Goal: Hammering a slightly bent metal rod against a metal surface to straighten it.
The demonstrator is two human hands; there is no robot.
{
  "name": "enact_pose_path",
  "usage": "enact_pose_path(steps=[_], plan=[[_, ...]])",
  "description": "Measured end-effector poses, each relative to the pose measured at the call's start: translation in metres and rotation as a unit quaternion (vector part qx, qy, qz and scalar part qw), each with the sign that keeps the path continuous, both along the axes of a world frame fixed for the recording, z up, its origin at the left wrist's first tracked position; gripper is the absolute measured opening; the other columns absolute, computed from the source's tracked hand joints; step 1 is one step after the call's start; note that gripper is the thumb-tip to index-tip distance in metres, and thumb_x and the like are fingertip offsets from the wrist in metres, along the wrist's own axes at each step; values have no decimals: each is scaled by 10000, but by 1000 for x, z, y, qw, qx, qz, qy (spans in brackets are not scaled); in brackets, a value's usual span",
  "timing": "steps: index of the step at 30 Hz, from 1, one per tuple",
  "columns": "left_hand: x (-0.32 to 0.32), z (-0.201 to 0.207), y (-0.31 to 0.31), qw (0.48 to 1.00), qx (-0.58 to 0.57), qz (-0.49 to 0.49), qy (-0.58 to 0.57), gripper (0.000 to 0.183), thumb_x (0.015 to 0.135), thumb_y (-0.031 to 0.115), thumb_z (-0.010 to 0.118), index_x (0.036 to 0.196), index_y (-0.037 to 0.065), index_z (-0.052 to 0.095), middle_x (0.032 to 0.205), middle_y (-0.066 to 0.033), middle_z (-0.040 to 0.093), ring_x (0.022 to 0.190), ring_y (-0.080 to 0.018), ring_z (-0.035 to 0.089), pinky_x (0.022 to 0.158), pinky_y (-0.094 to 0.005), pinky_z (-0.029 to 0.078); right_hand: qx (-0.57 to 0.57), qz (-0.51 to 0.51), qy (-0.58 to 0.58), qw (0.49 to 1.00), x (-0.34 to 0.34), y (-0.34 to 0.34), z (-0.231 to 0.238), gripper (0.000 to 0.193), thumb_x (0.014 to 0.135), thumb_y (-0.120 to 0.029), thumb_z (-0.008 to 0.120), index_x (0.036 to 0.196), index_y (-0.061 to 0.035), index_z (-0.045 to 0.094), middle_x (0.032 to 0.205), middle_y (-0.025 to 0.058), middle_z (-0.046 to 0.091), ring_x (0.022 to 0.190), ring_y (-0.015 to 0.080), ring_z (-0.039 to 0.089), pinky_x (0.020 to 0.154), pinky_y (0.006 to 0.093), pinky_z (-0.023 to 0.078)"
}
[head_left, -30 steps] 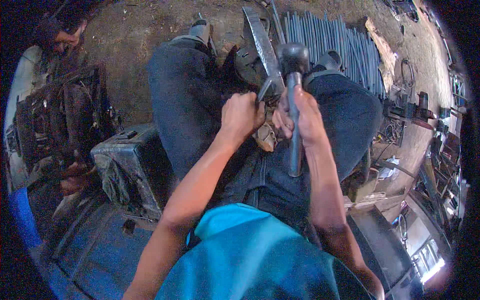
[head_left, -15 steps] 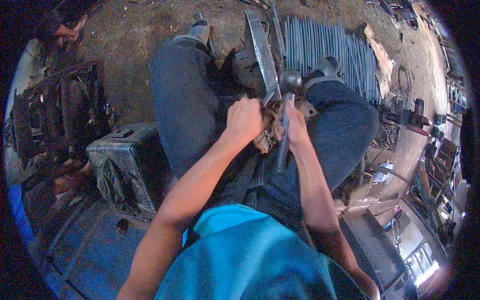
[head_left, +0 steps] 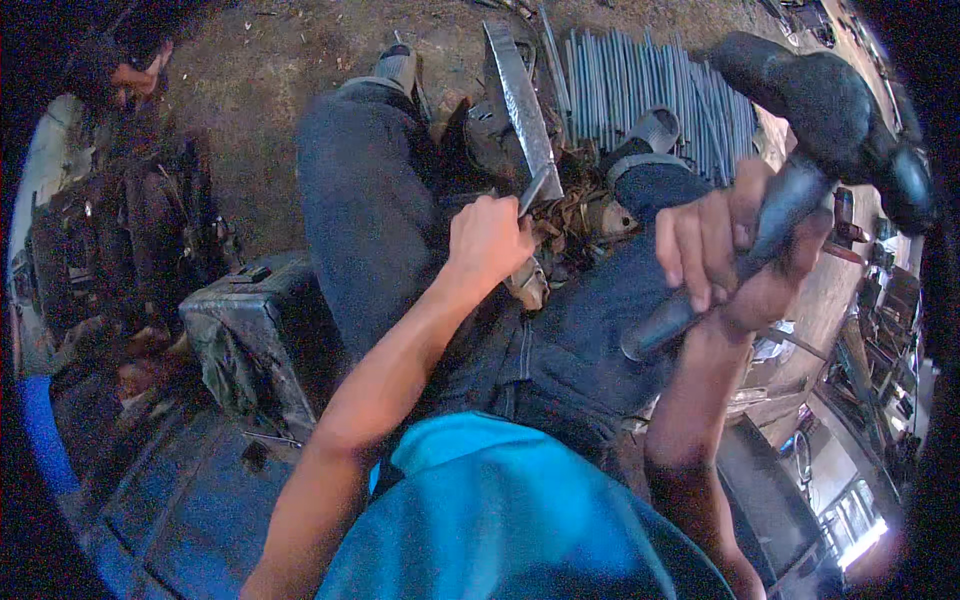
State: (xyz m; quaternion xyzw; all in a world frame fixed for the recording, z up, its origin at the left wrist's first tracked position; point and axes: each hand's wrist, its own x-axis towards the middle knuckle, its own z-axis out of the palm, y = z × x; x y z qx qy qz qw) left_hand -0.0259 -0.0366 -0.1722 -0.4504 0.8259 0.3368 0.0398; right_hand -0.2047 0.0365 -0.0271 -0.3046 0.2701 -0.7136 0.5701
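My left hand [head_left: 487, 240] is closed round the narrow tang of a long metal machete blade [head_left: 520, 105]. The blade points away from me between my legs, its wide face grey and dented. Raised on the right, near the camera, is a hammer [head_left: 800, 185] with a dark heavy head. My right hand [head_left: 740, 245] wraps its fingers round the hammer's handle, well apart from the blade. Below the blade lies a pile of brown scraps and a worn block [head_left: 528, 285], partly hidden by my left hand.
A row of grey metal rods [head_left: 640, 100] lies on the floor beyond my right foot. To my left stands a dark scuffed box [head_left: 235, 310]. Cluttered metal parts [head_left: 880, 330] line the right side. Another person's hand [head_left: 135, 80] shows at the far left.
My right hand has lifted the hammer up and to the right, away from the blade. The left hand and the blade have barely moved.
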Motion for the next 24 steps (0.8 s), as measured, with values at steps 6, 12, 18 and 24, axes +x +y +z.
enact_pose_path(steps=[6,12,18,24], plan=[[5,0,0,1000,-4,-14,-12,226,779,229,643,880,28,652,808,-242,637,779,-408,628,719,-491,513,427,-1,11,904,52,10,-102,445,955,-513,396,819,-92,443,469,-7,331,335,134,322,420,305,337],[10,-2,-2,1000,-3,-23,8,251,734,216,691,899,34,641,783,-243,638,771,-412,629,711,-491,514,367,-85,-37,926,40,15,-121,417,963,-426,465,756,-63,473,472,28,379,325,147,369,322,290,313],[6,4,2,1000,4,0,10,265,798,270,625,857,12,635,796,-259,645,763,-423,638,718,-494,522,123,-25,60,990,1,-5,-10,417,972,-498,372,839,-105,419,445,-17,375,323,117,388,426,267,370],[3,6,0,1000,28,9,1,278,795,280,623,873,13,640,798,-258,644,767,-427,632,726,-508,516,-36,14,55,998,8,-3,0,473,914,-580,450,808,-122,399,452,-17,390,346,115,412,452,280,374]])
